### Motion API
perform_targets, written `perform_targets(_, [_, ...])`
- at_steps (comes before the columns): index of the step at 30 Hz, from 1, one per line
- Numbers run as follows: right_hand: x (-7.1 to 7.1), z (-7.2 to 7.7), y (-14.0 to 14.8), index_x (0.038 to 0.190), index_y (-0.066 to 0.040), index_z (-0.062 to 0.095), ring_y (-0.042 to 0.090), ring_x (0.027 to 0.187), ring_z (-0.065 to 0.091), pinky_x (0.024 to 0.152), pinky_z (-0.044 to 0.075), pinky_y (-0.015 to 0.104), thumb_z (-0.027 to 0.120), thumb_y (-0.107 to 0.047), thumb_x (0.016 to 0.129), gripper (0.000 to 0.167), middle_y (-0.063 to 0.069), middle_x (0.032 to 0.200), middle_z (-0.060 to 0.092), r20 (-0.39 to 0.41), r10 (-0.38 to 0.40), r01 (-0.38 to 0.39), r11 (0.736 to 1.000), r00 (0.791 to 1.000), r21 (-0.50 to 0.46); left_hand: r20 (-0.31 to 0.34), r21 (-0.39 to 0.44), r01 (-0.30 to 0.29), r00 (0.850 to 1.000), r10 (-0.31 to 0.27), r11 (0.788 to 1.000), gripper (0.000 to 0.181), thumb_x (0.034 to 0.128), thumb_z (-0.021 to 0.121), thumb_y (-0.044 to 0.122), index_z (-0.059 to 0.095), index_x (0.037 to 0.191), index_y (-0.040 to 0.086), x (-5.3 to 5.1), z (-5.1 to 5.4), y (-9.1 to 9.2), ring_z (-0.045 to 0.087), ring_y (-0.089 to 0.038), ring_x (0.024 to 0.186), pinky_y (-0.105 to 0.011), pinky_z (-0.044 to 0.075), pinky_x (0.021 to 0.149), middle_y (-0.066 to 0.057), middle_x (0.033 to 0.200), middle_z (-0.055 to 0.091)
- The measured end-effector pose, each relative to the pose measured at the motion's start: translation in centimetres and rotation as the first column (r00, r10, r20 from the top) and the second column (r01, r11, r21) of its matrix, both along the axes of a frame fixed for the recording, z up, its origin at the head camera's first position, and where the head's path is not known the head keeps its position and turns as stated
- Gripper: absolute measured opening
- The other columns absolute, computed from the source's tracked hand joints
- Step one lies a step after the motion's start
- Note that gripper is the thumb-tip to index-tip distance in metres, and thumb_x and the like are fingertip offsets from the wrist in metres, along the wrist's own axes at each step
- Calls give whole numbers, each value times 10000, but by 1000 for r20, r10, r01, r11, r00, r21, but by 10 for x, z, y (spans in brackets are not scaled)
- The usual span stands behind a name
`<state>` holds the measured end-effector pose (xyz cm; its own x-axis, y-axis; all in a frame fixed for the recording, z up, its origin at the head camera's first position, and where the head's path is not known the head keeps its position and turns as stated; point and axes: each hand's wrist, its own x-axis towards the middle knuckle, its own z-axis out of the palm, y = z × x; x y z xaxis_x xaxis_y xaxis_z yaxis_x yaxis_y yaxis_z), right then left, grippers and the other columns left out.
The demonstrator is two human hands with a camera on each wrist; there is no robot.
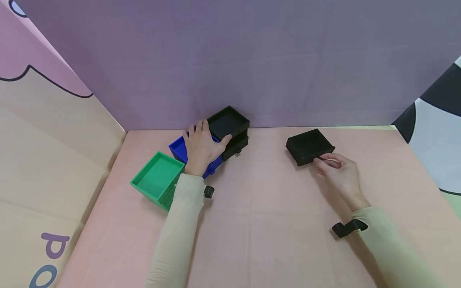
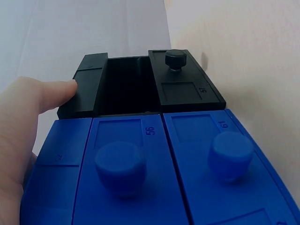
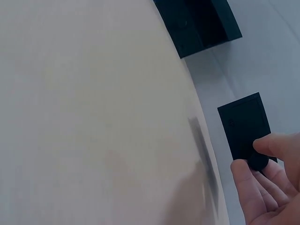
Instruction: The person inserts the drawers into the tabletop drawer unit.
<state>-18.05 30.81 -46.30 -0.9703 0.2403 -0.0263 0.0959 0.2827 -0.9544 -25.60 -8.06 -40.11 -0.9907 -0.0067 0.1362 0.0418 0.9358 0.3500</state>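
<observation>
My right hand (image 1: 342, 178) pinches a small black drawer (image 1: 309, 146) by its round knob (image 3: 258, 162), right of the boxes. In the right wrist view, the drawer is apart from its shadow on the table. My left hand (image 1: 202, 150) rests spread over the blue drawer box (image 1: 178, 148), its thumb touching the black drawer box (image 1: 229, 123) beside it. In the left wrist view, a dark open slot (image 2: 129, 86) shows in the black box next to a knobbed black drawer (image 2: 187, 82). Two blue drawers (image 2: 133, 173) with round knobs are in place.
A green drawer box (image 1: 158, 176) stands left of the blue one, near my left wrist. The boxes are on a pink-covered table (image 1: 273, 224). A purple-grey wall (image 1: 273, 60) rises behind, and a printed panel (image 1: 57, 160) stands on the left.
</observation>
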Motion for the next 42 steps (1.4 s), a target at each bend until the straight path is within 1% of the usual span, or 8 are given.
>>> perform_targets(5, [-1,2,-12,1184,-28,691,-101,765,732,688,589,122,791,-188,969,286,-333,799,719,8,9,-9,999,1000,41,-6,-11,3,1000,-3,1000,1032,945,535,758,341,1658,38,-1,0,0,325,-429,1577,-673,197,1298,-193,1701,388])
perform_targets(8, [-3,4,-18,1203,1,689,-101,773,731,689,593,130,795,-202,967,328,-322,812,726,10,33,-33,998,999,60,-4,-13,4,1000,-4,1000,1034,943,532,760,341,1658,38,-1,0,0,325,-427,1578,-675,193,1299,-194,1701,386])
perform_targets(13, [-3,7,-29,1218,42,674,-58,790,754,715,624,185,806,-181,956,368,-208,874,785,3,69,-69,998,998,10,-6,2,7,1000,-7,1000,1031,943,532,757,345,1656,36,-1,0,1,323,-431,1578,-674,176,1304,-197,1700,387])
perform_targets(20, [-2,11,-44,1240,70,663,-56,792,753,725,630,197,803,-176,955,402,-267,832,739,5,94,-94,995,996,17,4,24,13,1000,-13,1000,1016,957,502,751,334,1662,39,-4,0,3,303,-433,1589,-677,141,1311,-194,1708,374])
perform_targets(28, [-3,13,-62,1240,73,669,-8,796,771,738,646,248,802,-175,954,401,-252,816,733,10,114,-114,993,993,-2,-5,23,12,1000,-12,1000,1000,959,495,739,350,1654,35,-3,-1,4,312,-434,1584,-681,157,1306,-193,1704,383])
perform_targets(31, [-6,12,-69,1240,75,677,-5,786,770,732,648,249,800,-167,951,396,-211,841,752,4,124,-124,992,992,-4,-4,17,7,1000,-7,1000,995,961,489,737,352,1653,35,-3,-1,4,317,-433,1582,-676,161,1307,-192,1703,386])
perform_targets(38, [-10,10,-87,1255,58,697,-10,784,767,735,646,243,800,-182,952,400,-15,976,803,3,145,-145,989,989,5,-10,16,4,1000,-4,1000,987,966,483,734,350,1654,39,-2,-2,2,321,-431,1577,-674,174,1303,-189,1703,384])
perform_targets(42, [-12,11,-98,1238,62,704,11,808,778,761,654,273,808,-173,947,388,13,975,803,-5,154,-154,988,988,-12,-2,21,4,1000,-4,1000,986,969,478,734,346,1657,40,-2,-3,0,321,-429,1578,-673,173,1304,-186,1705,382])
